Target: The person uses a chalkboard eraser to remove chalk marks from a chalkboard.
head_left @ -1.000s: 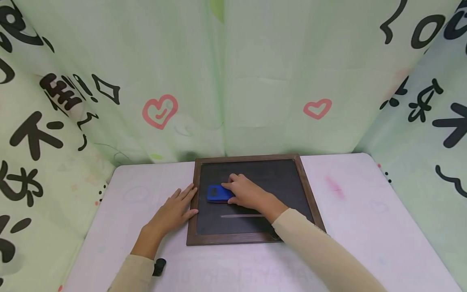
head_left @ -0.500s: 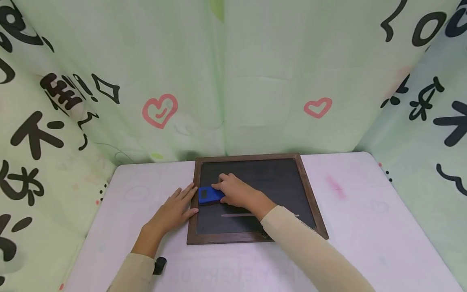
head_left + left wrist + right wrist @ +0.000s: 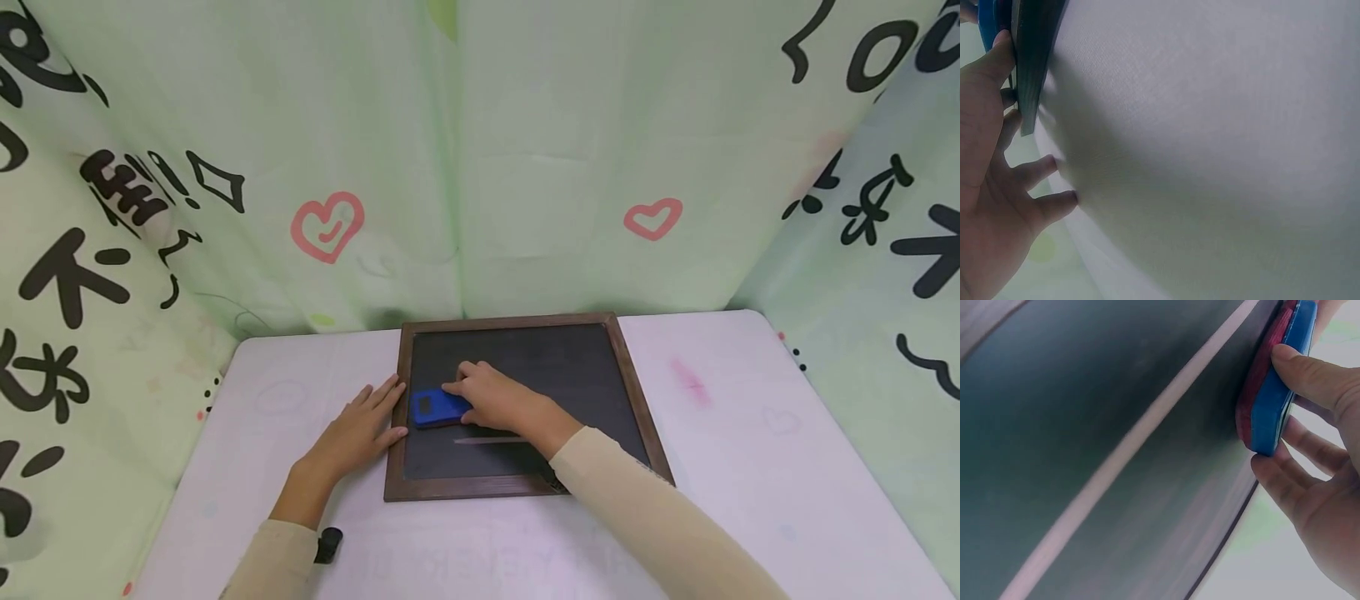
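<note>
A: Where is the eraser [image 3: 437, 407]?

B: On the chalkboard [image 3: 570, 375], near its left frame, above a chalk line [image 3: 487, 440]. The right hand [image 3: 498, 400] grips its long sides with thumb and fingers.

A: How does it handle?

B: Probably light: stiff blue back, soft red felt. The left hand [image 3: 358, 433] lies flat on the tabletop [image 3: 750, 467], fingers straight, thumb against the frame.

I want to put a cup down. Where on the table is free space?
The table is bare right of the chalkboard, apart from a faint pink smudge. The far left corner is free too. It is crowded at the board's left edge: the left hand, the right hand, the eraser.
</note>
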A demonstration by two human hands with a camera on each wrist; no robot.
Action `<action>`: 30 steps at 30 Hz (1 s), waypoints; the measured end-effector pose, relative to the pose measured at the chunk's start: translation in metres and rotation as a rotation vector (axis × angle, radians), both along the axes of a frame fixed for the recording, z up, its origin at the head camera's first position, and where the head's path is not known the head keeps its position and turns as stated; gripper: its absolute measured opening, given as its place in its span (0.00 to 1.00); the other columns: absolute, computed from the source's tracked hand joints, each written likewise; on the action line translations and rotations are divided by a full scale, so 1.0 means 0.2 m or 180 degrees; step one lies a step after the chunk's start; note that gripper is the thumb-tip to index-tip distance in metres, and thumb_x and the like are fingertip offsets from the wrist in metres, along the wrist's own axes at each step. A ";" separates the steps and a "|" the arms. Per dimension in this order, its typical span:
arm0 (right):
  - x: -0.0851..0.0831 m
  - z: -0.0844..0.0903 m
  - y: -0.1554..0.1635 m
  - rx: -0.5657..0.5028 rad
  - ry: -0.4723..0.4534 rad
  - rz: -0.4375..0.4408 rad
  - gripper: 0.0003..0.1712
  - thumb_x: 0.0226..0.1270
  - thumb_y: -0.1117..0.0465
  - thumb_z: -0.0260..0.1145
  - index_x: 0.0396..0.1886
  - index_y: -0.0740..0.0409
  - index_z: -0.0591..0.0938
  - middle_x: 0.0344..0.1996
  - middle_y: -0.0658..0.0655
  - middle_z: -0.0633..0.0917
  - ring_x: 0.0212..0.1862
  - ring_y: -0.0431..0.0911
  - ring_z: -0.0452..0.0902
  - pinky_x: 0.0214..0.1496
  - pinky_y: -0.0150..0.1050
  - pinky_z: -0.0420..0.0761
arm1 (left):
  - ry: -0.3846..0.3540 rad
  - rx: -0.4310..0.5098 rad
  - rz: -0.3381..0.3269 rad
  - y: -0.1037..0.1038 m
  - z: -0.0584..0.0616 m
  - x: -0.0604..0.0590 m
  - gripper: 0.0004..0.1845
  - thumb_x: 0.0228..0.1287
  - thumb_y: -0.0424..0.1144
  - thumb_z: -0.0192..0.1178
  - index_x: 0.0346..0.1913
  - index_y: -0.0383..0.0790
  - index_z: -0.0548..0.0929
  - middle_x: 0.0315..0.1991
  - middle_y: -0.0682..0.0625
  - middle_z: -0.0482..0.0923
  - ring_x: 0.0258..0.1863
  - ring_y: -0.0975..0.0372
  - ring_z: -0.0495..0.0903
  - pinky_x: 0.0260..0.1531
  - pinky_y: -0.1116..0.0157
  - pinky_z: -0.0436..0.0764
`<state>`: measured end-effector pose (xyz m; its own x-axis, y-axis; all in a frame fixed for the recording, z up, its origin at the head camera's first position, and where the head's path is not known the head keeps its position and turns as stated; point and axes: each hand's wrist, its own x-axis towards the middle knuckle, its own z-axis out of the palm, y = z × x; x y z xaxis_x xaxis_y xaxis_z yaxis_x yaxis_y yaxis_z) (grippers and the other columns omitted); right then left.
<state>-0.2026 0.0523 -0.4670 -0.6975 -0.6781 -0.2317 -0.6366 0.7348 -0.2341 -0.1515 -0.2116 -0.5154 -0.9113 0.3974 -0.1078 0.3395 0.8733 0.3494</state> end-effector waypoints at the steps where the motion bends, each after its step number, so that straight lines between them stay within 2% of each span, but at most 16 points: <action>1: 0.00 0.00 0.01 -0.0006 -0.0002 0.0007 0.34 0.71 0.53 0.72 0.75 0.50 0.75 0.61 0.58 0.79 0.59 0.52 0.75 0.63 0.44 0.81 | 0.0006 0.0005 0.0000 0.00 0.00 0.00 0.40 0.77 0.53 0.59 0.82 0.43 0.58 0.84 0.47 0.51 0.79 0.34 0.55 0.72 0.33 0.63; 10: 0.01 0.00 0.19 -0.0163 -0.0100 -0.0074 0.35 0.70 0.54 0.73 0.74 0.53 0.75 0.60 0.59 0.78 0.59 0.54 0.75 0.61 0.46 0.81 | 0.0054 0.0059 -0.0025 0.00 0.00 0.01 0.40 0.76 0.52 0.59 0.82 0.40 0.58 0.84 0.45 0.51 0.78 0.33 0.55 0.73 0.33 0.61; 15: 0.01 0.00 0.32 -0.0232 -0.0051 -0.0160 0.35 0.68 0.55 0.75 0.73 0.55 0.77 0.60 0.61 0.79 0.59 0.56 0.76 0.60 0.49 0.82 | 0.0047 0.0052 -0.0022 0.00 0.00 0.01 0.40 0.76 0.53 0.60 0.82 0.41 0.58 0.84 0.45 0.51 0.78 0.33 0.55 0.72 0.32 0.62; 23: 0.03 -0.01 0.55 -0.0289 0.0027 -0.0402 0.36 0.65 0.55 0.77 0.72 0.57 0.78 0.58 0.63 0.79 0.59 0.55 0.77 0.60 0.50 0.83 | 0.0075 0.0052 -0.0040 0.00 0.00 0.00 0.40 0.76 0.53 0.60 0.82 0.41 0.58 0.84 0.46 0.51 0.78 0.33 0.55 0.72 0.32 0.63; 30: 0.05 -0.01 0.74 -0.0423 0.0040 -0.0562 0.35 0.63 0.57 0.78 0.69 0.60 0.80 0.54 0.64 0.80 0.54 0.55 0.79 0.56 0.50 0.84 | 0.0076 0.0041 -0.0065 0.00 0.00 0.00 0.40 0.76 0.52 0.60 0.82 0.40 0.59 0.84 0.44 0.52 0.78 0.32 0.56 0.74 0.34 0.62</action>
<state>-0.1930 0.2011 -0.4687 -0.8105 -0.5690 -0.1391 -0.5041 0.7985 -0.3292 -0.1517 -0.2118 -0.5149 -0.9052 0.4173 -0.0809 0.3657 0.8615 0.3524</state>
